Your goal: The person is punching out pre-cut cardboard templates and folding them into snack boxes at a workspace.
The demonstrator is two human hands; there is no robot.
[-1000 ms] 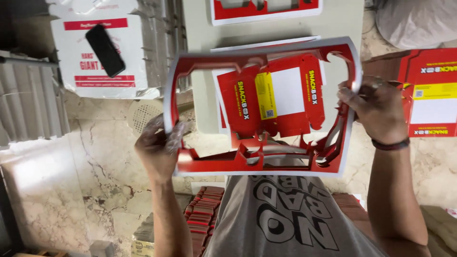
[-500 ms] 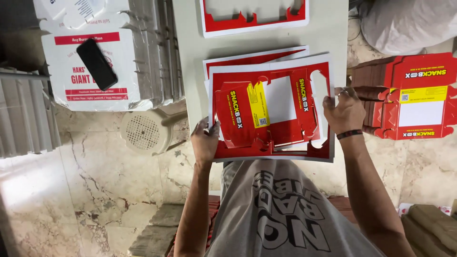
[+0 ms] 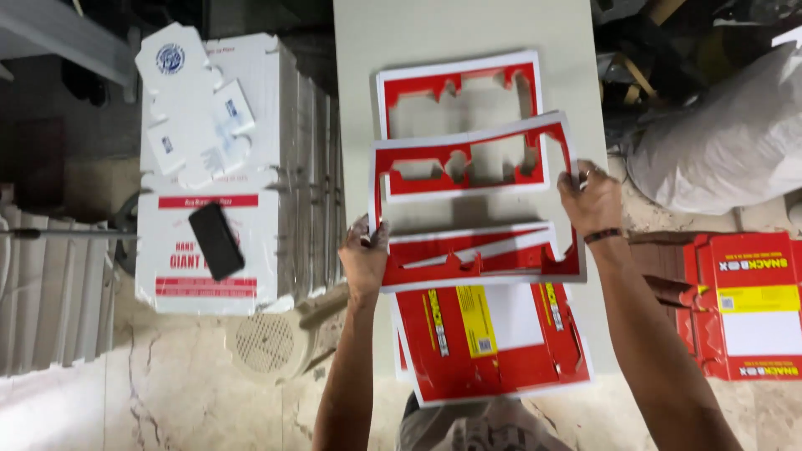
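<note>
- Seen from above, a person's two bare arms reach out over a pale, narrow desk (image 3: 468, 25).
- The left hand (image 3: 364, 260) and right hand (image 3: 591, 200) are well apart, each clamped on one side edge of a red and white cardboard frame (image 3: 468, 167) — a sheet with its middle punched out.
- The frame is held just above the desk, between a second punched-out frame (image 3: 458, 88) lying flat farther up the desk and a stack of printed sheets (image 3: 493, 342) at the near edge.
- The top sheet of that stack is red with a yellow strip and a white panel.
- On the right, off the desk, a pile of flat red cartons (image 3: 748, 305) rests on the floor, and a bulging white sack (image 3: 718, 150) lies beyond it.
- On the left stands a stack of white cardboard boxes (image 3: 251, 167) — a black phone (image 3: 216, 241) lies on top.
</note>
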